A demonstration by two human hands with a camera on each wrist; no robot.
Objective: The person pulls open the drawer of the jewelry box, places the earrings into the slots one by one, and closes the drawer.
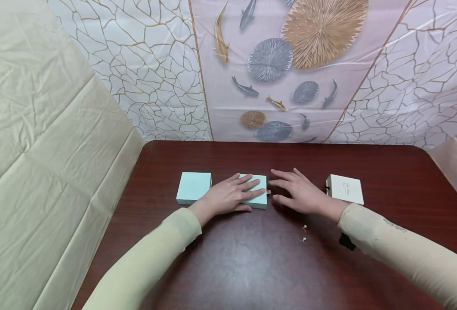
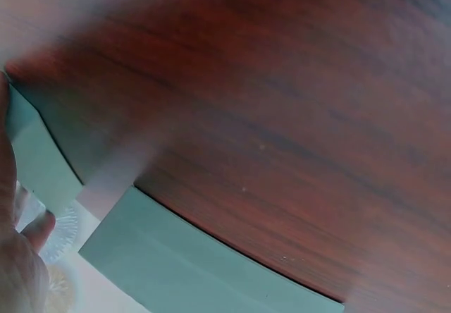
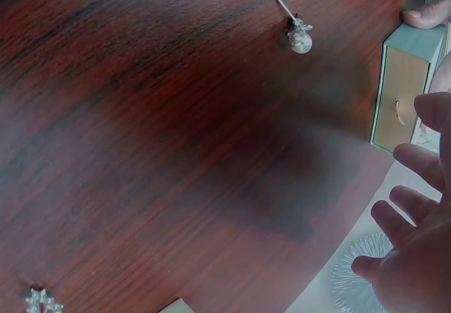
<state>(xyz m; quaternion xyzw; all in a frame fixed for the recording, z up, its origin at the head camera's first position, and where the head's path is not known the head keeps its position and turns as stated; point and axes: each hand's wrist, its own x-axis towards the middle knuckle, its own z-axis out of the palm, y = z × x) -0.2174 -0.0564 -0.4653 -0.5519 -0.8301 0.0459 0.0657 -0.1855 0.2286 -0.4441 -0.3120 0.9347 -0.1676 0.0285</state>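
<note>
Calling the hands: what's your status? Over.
Left hand resting on the middle mint box. Right hand near the box's pull tab, holding nothing. No obstruction seen; two earrings lie clear of both hands.

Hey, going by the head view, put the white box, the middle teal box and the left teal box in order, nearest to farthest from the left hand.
1. Middle teal box: under the left hand's fingers.
2. Left teal box: just to its left.
3. White box: far right, past the right hand.
</note>
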